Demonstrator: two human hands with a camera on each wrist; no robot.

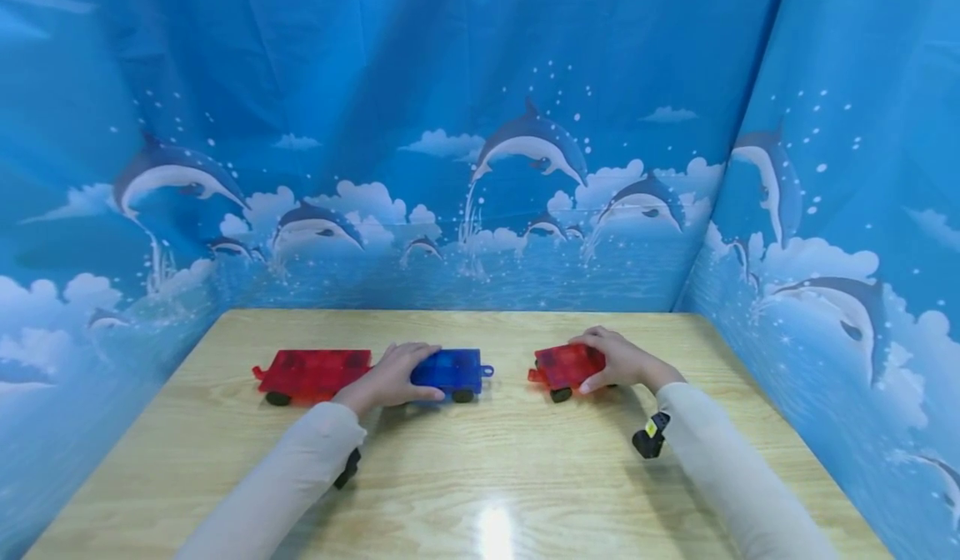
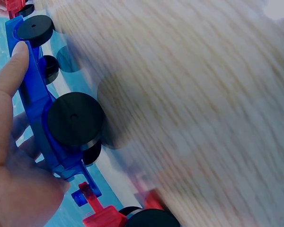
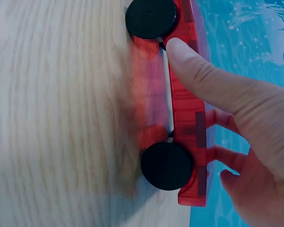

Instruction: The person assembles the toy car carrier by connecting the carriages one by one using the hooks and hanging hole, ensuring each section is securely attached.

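A blue toy train car (image 1: pixel 450 370) with black wheels stands at the table's middle, its ring coupling pointing right. My left hand (image 1: pixel 397 374) grips it across its left part, thumb along the near side. Behind it on the left is a longer red toy train car (image 1: pixel 315 374); in the left wrist view a red hook (image 2: pixel 91 196) meets the blue car's rear coupling. To the right, my right hand (image 1: pixel 618 360) holds a second red toy train car (image 1: pixel 567 367), thumb on the near side in the right wrist view. A gap separates this car from the blue one.
The cars are on a light wood-grain table (image 1: pixel 480 460), with a bright reflection near its front. A blue curtain (image 1: pixel 420 85) printed with dolphins stands behind and at both sides. Dark wrist devices (image 1: pixel 650 435) hang below the sleeves.
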